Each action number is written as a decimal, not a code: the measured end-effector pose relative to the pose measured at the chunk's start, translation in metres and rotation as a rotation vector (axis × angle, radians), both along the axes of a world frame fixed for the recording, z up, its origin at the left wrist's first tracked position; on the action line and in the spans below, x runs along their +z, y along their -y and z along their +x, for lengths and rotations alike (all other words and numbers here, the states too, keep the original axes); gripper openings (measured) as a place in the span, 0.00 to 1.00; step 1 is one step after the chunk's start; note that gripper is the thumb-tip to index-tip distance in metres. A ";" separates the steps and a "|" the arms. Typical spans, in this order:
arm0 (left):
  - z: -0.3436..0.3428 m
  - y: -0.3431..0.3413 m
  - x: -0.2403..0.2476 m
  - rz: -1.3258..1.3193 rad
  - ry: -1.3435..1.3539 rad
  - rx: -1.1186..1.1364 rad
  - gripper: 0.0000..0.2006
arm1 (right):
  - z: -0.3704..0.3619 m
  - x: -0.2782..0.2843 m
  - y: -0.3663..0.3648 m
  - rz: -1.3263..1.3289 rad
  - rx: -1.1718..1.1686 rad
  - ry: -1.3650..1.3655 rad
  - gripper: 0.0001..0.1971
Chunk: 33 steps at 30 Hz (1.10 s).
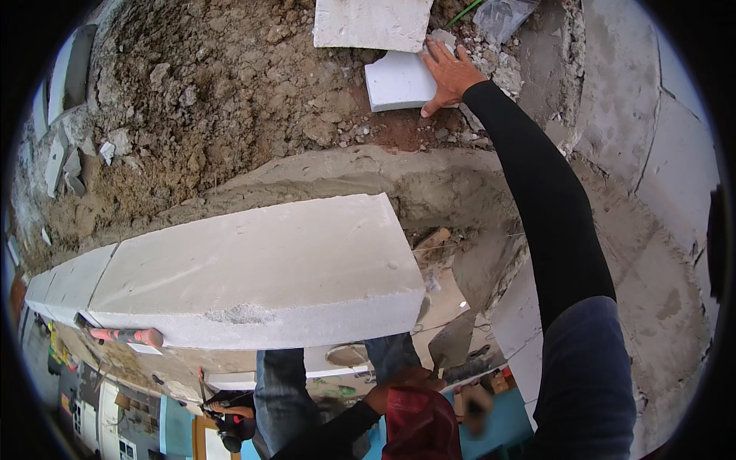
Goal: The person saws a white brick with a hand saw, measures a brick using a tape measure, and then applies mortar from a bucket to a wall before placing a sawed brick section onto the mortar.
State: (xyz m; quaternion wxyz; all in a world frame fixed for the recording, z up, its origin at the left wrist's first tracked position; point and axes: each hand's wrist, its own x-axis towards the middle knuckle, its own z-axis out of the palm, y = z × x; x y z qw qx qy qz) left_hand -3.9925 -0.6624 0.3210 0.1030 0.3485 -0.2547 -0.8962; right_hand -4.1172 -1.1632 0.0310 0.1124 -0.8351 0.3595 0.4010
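Observation:
My right hand reaches far out in a black sleeve and grips the right end of a small white block. Its thumb lies at the near edge and the fingers spread across toward the far edge. Touching or overlapping the back of that block is a larger white block, cut off by the picture's top. Close to my body, my left hand is closed, apparently round the handle of a trowel, whose grey blade points away from me. Its grip is partly in shadow.
A low wall of long white blocks runs across in front of me, with a red-handled tool against its near side. Rough soil and a mortar strip lie beyond. Another person is at the lower left.

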 end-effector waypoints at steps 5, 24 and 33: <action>-0.001 0.042 0.009 -0.047 0.051 -0.102 0.11 | -0.032 -0.006 0.005 -0.148 0.082 0.169 0.61; -0.011 0.030 -0.016 0.051 0.047 -0.198 0.20 | -0.182 0.094 -0.030 0.054 -0.021 -0.008 0.53; -0.008 0.032 -0.022 0.153 -0.019 -0.272 0.20 | -0.101 0.064 -0.041 0.213 -0.008 -0.008 0.57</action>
